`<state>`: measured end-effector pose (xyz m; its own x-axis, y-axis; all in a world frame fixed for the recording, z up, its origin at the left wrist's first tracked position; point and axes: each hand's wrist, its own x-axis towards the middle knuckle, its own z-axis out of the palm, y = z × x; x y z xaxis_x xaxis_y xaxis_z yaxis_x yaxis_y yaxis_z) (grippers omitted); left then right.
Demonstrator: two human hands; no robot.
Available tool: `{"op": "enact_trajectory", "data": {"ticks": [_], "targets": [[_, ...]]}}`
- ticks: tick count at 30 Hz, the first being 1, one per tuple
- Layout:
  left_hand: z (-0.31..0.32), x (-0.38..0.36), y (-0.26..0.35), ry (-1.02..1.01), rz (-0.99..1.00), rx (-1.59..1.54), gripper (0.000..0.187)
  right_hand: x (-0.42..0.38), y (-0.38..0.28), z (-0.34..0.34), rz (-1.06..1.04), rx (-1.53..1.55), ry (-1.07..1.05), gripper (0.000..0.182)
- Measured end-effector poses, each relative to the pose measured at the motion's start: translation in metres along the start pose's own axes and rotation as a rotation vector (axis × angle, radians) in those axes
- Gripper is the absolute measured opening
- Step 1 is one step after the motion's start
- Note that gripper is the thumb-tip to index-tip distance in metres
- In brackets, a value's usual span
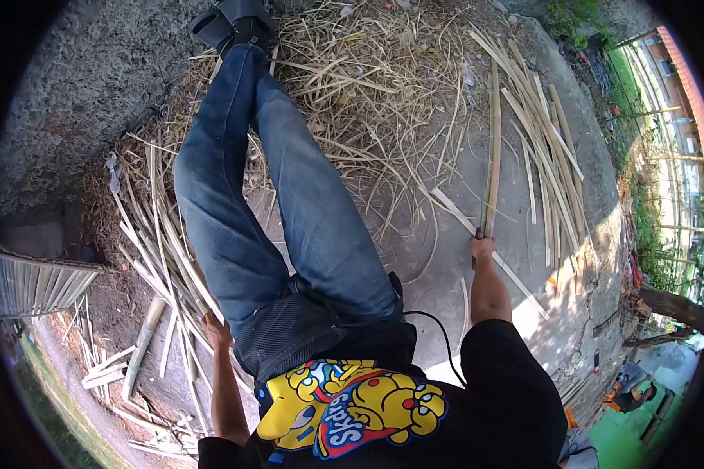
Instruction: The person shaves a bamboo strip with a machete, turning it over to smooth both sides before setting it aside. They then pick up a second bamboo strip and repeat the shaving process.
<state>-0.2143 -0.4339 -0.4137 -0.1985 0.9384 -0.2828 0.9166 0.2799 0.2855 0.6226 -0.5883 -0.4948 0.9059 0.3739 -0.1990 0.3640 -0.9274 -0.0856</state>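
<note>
My right hand [483, 248] is closed around the near end of a long bamboo strip [493, 148], which points away from me over the ground. Small dark patches show at its fingers; I cannot tell whether they are wrappings or a tool. Another pale strip [524, 285] lies crosswise under this hand. Down at my left side, my left hand [218, 334] is curled at the ends of a loose pile of bamboo strips [160, 246], its fingers partly hidden beside my hip. My legs in jeans [313, 195] stretch out between the two hands.
Thin shavings [368, 94] cover the ground around my feet. A stack of split bamboo strips [551, 168] lies at the right. On the left are a thick bamboo pole [142, 348] and a slatted bamboo panel [39, 285]. Another person [633, 397] is far off at lower right.
</note>
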Motion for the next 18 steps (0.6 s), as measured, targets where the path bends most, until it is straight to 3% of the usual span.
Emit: {"op": "enact_trajectory", "data": {"ticks": [2, 3, 5, 8, 9, 13, 15, 18], "targets": [[-0.006, 0.010, 0.005, -0.044, -0.058, -0.038, 0.059, -0.019, 0.002, -0.001, 0.195, 0.151, -0.124, 0.047], [-0.004, 0.017, 0.002, 0.015, 0.002, -0.030, 0.055, -0.026, 0.000, 0.001, 0.192, 0.154, -0.123, 0.047], [-0.012, 0.030, 0.012, 0.056, 0.113, -0.010, 0.054, -0.032, -0.006, 0.006, 0.026, 0.032, 0.017, 0.037], [-0.021, 0.049, 0.027, 0.079, 0.218, -0.013, 0.054, -0.027, -0.012, 0.029, -0.100, 0.040, 0.009, 0.030], [-0.028, 0.055, 0.036, 0.057, 0.256, -0.019, 0.055, -0.025, -0.007, 0.043, -0.122, 0.186, 0.027, 0.025], [-0.041, 0.066, 0.056, 0.037, 0.343, -0.026, 0.060, -0.063, -0.041, -0.017, -0.173, 0.371, -0.108, 0.020], [-0.044, 0.062, 0.059, 0.056, 0.406, -0.001, 0.062, -0.068, -0.043, -0.028, -0.226, 0.491, 0.054, 0.016], [-0.044, 0.062, 0.049, 0.035, 0.481, -0.005, 0.062, -0.065, -0.029, -0.034, -0.141, 0.434, -0.002, 0.015]]}}
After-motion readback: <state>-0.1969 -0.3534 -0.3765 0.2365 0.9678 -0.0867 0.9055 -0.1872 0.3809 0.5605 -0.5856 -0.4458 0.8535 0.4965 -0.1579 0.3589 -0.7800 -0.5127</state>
